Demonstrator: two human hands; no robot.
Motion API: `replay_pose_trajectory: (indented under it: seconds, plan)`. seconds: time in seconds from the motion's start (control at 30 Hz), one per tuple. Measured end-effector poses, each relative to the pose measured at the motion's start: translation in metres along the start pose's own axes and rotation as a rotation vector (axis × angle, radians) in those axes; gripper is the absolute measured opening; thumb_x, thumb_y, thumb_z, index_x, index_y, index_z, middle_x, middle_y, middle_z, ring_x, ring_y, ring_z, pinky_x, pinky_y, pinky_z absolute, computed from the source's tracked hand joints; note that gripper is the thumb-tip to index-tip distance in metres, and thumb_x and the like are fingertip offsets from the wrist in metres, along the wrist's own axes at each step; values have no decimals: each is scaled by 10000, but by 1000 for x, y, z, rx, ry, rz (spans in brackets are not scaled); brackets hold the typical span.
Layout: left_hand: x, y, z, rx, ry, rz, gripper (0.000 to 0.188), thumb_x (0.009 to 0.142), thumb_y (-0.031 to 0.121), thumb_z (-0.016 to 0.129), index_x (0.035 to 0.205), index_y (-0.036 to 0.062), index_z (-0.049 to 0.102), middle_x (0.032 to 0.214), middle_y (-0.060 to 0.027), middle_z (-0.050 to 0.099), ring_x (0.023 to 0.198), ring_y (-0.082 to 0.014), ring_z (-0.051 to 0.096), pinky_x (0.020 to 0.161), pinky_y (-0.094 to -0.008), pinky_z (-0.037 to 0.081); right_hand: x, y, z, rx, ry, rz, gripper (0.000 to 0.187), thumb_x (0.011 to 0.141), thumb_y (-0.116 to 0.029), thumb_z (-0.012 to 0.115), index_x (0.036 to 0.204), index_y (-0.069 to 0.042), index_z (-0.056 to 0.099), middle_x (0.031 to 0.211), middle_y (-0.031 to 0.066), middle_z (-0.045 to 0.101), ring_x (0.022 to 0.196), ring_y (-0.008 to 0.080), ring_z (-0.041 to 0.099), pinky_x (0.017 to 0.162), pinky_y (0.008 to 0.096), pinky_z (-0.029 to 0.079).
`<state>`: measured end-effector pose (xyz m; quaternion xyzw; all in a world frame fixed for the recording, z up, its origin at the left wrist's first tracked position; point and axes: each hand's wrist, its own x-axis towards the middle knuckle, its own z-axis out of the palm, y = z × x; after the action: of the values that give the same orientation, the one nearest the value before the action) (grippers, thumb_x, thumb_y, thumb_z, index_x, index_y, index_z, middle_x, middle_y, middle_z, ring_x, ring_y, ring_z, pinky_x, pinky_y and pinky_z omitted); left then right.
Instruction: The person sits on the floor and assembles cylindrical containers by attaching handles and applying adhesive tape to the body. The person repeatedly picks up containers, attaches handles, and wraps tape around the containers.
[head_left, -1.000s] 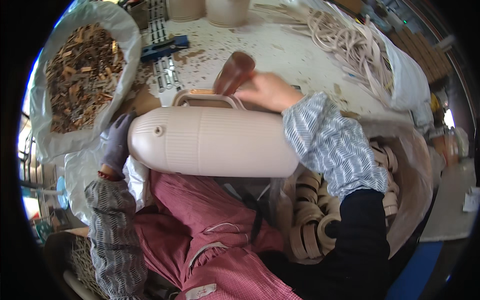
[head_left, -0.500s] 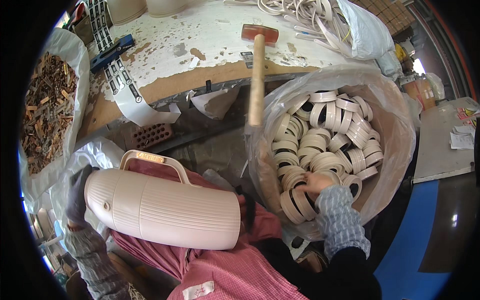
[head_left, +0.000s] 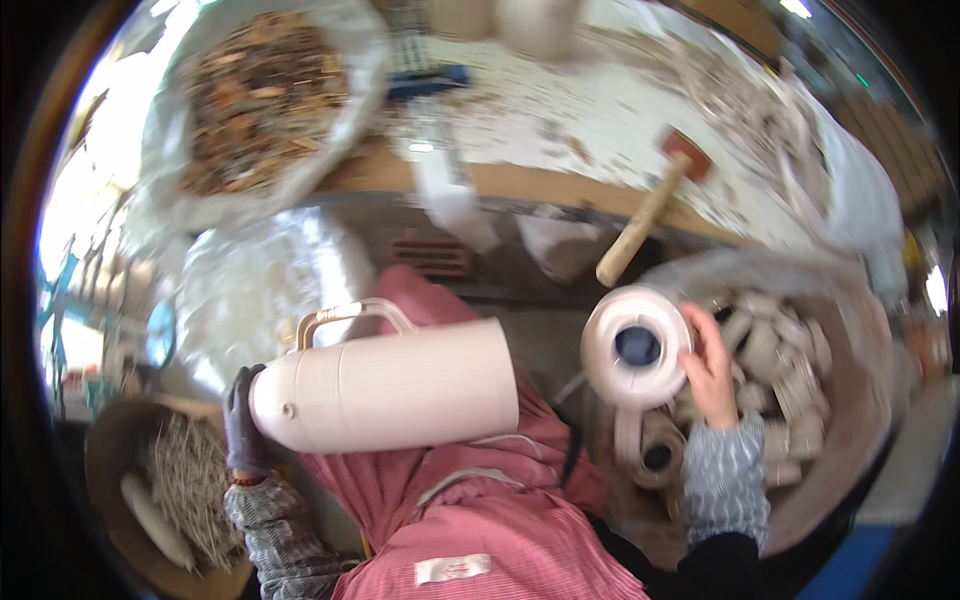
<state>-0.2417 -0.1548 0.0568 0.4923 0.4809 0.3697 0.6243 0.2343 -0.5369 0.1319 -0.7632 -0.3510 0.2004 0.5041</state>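
A cream ribbed vacuum jug with a side handle lies across my lap, its base end pointing right. My left hand, in a grey glove, is closed around the jug's left end. My bare right hand grips the right edge of a round cream plastic ring with a dark centre. It holds this ring just past the jug's base end, apart from it. Below and to the right, a plastic-lined bag holds many similar rings.
A mallet lies on the worn white bench, its wooden handle over the edge. A strip of labels hangs from the bench. At the left stand a bag of small brown pieces and a bin of thin strips.
My right hand has lifted a ring out of the bag and brought it up beside the jug. My left hand stays on the jug. The view has swung left.
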Motion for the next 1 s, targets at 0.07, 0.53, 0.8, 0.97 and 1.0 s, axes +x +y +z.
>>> replay_pose_trajectory:
  seconds: [0.07,0.53,0.8,0.97,1.0]
  plan:
    - [-22,-8,-34,29,158,116,379,1001,276,477,1230,-13,565,1147,-133,634,1073,-217,601,949,-359,460,3,-30,64,674,-350,357,581,800,-46,529,1356,54,391,1335,148,505,1245,223,487,1073,333,370]
    - [-151,-91,-109,-329,745,127,400,1027,331,418,1028,5,650,907,-35,663,800,-129,604,752,-286,479,61,-8,254,407,-1261,-155,509,952,-303,580,1350,0,486,1197,137,628,1044,226,612,926,365,463]
    - [-125,-115,-80,-536,578,-12,294,1012,270,458,992,36,635,909,-36,660,798,-126,601,734,-285,482,101,-86,308,252,-407,-745,407,796,-185,724,1152,-8,634,903,102,612,803,228,584,726,336,477]
    - [-116,-124,-88,579,275,247,247,890,103,586,1131,49,580,1080,-102,650,937,-199,624,805,-321,504,97,-121,289,219,-340,-984,356,739,-154,763,1054,-15,675,863,103,605,744,268,559,658,353,470]
    - [-121,-123,-89,447,240,203,293,872,85,597,1161,45,569,1107,-113,644,975,-212,625,834,-326,505,96,-123,286,233,-352,-1001,374,716,-155,777,1048,-15,677,866,110,607,754,286,565,663,364,473]
